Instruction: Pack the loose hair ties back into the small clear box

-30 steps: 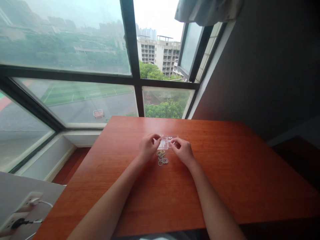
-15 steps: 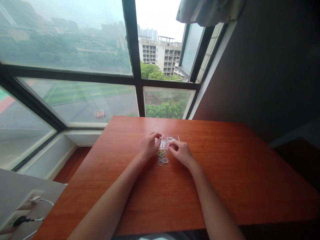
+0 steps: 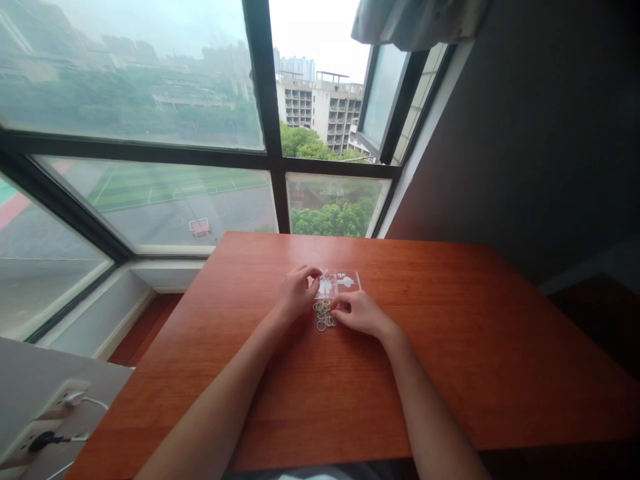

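Note:
A small clear plastic box lies opened flat on the table, white print on its right half and small pinkish bits in its left half. My left hand is at the box's left edge, thumb and curled fingers closed around it. Just in front of the box sits a small pile of rings, some yellowish, some grey-green. My right hand is at the right side of this pile, thumb and fingertips pinched together by the rings. Whatever lies between those fingertips is too small to make out.
The reddish-brown wooden table reaches to a dark-framed window at the back. A dark wall stands on the right. Sockets with plugs and cables are at the lower left.
My right hand has moved from the box's right half toward me and slightly left, to the rings, uncovering the white print. My left hand stays at the box's edge.

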`<state>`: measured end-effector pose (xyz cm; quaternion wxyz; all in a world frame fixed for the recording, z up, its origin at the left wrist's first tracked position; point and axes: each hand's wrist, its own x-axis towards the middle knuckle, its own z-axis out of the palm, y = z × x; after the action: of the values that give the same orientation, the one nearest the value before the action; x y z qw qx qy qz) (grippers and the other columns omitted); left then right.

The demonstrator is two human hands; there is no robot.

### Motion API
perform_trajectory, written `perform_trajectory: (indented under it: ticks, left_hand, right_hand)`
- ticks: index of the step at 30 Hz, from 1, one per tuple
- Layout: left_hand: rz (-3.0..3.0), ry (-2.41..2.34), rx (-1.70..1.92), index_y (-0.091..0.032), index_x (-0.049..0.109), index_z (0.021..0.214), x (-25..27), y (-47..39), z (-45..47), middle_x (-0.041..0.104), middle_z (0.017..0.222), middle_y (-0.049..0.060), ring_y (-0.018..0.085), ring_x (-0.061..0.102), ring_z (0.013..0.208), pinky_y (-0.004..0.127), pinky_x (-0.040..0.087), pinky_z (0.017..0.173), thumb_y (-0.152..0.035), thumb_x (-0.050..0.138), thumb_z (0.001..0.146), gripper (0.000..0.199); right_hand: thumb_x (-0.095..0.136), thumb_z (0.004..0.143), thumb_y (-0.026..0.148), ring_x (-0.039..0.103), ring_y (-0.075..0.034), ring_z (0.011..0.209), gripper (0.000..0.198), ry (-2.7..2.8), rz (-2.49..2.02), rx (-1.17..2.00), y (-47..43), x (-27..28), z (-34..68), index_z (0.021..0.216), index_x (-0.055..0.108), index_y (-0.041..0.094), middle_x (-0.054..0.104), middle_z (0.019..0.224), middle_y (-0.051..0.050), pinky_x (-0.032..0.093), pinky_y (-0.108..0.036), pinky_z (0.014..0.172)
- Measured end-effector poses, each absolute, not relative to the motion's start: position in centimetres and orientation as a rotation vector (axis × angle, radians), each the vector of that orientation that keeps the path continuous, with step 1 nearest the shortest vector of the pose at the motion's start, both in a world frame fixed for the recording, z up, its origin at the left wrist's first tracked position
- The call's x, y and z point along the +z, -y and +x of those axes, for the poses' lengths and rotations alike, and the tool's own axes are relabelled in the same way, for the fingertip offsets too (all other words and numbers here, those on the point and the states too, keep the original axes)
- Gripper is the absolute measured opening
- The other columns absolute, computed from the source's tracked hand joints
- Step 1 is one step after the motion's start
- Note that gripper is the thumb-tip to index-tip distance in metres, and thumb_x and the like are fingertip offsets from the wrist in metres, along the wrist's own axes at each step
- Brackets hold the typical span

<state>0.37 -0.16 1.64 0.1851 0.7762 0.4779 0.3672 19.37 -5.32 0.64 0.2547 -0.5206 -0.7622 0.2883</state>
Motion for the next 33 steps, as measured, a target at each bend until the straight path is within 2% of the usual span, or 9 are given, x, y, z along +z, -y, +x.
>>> perform_trajectory:
  ticks: [8, 19, 33]
  left_hand:
    - [2.178, -1.316, 1.035, -0.018, 0.068, 0.086, 1.7, 0.2, 0.5, 0.067, 0.084, 0.002, 0.011, 0.053, 0.06, 0.023, 0.041, 0.059, -0.017, 0.055, 0.08, 0.014]
    - [2.184, -1.294, 1.017, -0.018, 0.067, 0.086, 1.5, 0.2, 0.5, 0.067, 0.083, 0.001, 0.01, 0.053, 0.059, 0.021, 0.042, 0.059, -0.017, 0.054, 0.08, 0.015]
    - [2.079, -1.08, 0.955, -0.015, 0.068, 0.08, 3.1, 1.4, 1.1, 0.066, 0.068, 0.0, 0.008, 0.049, 0.053, 0.019, 0.038, 0.053, -0.029, 0.056, 0.086, 0.02]
  right_hand:
    - [0.068, 0.071, 0.02, 0.053, -0.009, 0.056, 0.008, 2.143, -1.443, 0.779, 5.5, 1.1, 19.4, 0.076, 0.073, 0.024, 0.063, 0.061, 0.006, 0.032, -0.019, 0.053]
    - [0.062, 0.074, 0.02, 0.051, -0.009, 0.055, 0.007, 2.072, -1.384, 0.833, 5.3, 0.8, 19.5, 0.074, 0.07, 0.02, 0.06, 0.06, 0.005, 0.034, -0.018, 0.053]
    - [0.061, 0.079, 0.029, 0.05, -0.011, 0.052, 0.011, 1.782, -1.493, 0.456, 4.3, 0.5, 19.9, 0.075, 0.066, 0.021, 0.055, 0.055, 0.004, 0.035, -0.021, 0.054]
